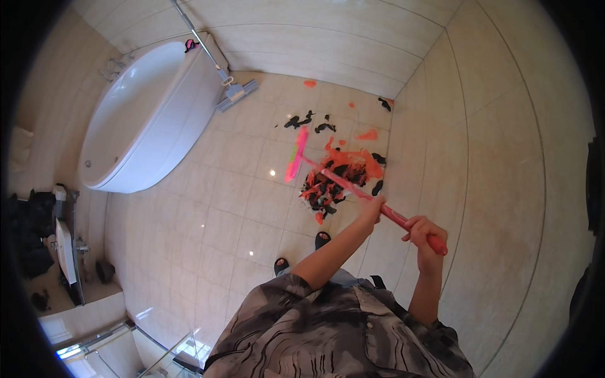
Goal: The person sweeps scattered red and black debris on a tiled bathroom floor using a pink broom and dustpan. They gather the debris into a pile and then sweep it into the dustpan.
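Observation:
A broom with a red-pink handle (346, 182) slants across the view, its pink and green bristle head (297, 153) on the tiled floor. My left hand (373, 210) grips the handle partway along, and my right hand (425, 232) is closed round it near its end. Beyond my hands lies a heap of red and black scraps (333, 182), to the right of the broom head. Loose black pieces (298, 120) and flat orange-red pieces (367, 135) are scattered farther off, up to the wall.
A white bathtub (146, 127) stands at the left, and a grey squeeze mop (236, 94) leans beside its far end. Tiled walls rise behind and at the right. My sandalled feet (323, 239) are just below the heap. A washbasin (65, 250) is at the far left.

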The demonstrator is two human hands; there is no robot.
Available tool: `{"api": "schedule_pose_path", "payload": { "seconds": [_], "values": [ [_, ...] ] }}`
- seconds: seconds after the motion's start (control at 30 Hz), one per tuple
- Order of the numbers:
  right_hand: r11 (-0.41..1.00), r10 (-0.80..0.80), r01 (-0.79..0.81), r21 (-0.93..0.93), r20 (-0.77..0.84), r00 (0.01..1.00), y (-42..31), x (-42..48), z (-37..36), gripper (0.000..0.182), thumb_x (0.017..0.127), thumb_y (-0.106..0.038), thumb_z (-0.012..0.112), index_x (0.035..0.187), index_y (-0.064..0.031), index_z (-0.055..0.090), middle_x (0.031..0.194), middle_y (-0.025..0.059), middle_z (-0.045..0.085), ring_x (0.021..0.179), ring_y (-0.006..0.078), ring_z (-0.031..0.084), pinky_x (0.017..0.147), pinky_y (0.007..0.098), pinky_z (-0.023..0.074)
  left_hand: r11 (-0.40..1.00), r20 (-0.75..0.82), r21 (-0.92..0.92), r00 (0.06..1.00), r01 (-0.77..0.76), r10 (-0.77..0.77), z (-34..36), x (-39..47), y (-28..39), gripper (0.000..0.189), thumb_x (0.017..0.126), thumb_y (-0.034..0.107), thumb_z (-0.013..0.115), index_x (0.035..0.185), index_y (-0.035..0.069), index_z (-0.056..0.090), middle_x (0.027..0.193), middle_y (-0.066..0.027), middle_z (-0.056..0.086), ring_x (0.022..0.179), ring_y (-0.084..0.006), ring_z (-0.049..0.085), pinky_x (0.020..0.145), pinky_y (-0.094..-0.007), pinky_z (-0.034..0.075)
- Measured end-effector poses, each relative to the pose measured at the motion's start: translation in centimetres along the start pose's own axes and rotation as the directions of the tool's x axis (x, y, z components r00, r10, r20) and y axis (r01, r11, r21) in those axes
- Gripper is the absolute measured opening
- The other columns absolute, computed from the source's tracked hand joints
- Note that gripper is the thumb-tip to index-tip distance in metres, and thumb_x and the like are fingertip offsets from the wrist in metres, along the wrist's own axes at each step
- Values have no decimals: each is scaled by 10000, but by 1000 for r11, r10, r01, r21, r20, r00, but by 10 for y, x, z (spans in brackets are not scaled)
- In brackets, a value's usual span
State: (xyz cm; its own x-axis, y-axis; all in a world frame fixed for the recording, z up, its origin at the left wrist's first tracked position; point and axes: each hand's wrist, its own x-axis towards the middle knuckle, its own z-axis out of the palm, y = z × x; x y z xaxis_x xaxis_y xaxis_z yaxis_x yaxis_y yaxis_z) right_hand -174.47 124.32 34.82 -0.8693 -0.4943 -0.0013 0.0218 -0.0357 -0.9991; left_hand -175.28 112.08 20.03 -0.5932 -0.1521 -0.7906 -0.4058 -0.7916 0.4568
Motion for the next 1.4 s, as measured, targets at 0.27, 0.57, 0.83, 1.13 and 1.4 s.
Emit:
{"api": "schedule_pose_path", "payload": {
  "seconds": [0.27,0.57,0.83,1.13,1.4],
  "values": [
    [989,109,-141,45,424,899,71,-18,50,169,725,20,670,670,-19,516,767,59,551,779,137,529,718,259,421,960,-241,-256,955,112,-175,-137,-16,-46,166,694,133,595,619,119,447,529,2,435,419,-117,402,373,-255,293],
    [983,172,-181,-25,450,876,95,-2,64,94,746,15,629,681,27,562,724,54,599,739,125,581,636,244,445,851,14,-484,975,202,-223,-165,40,-94,238,714,137,590,552,149,415,504,4,426,386,-108,368,345,-232,259],
    [970,141,-37,-241,433,890,37,53,54,182,714,-21,626,594,-1,489,559,11,487,559,75,454,531,237,378,831,319,-519,947,201,-30,-81,71,-41,255,742,138,560,541,162,406,496,38,411,374,-75,333,334,-214,206],
    [898,-102,305,-317,525,845,-42,-2,70,283,641,-22,654,562,-59,385,564,20,422,595,161,431,561,272,363,822,365,-553,926,135,94,-42,-22,-19,140,712,123,578,629,137,465,535,24,435,418,-93,387,380,-225,262],
    [905,-94,321,-279,606,790,-76,-68,119,289,645,-54,709,594,-73,426,612,37,436,617,218,440,557,293,366,887,438,-425,899,178,30,-118,-105,-21,158,793,215,600,733,108,501,632,-1,486,542,-112,466,491,-240,383]
  ]
}}
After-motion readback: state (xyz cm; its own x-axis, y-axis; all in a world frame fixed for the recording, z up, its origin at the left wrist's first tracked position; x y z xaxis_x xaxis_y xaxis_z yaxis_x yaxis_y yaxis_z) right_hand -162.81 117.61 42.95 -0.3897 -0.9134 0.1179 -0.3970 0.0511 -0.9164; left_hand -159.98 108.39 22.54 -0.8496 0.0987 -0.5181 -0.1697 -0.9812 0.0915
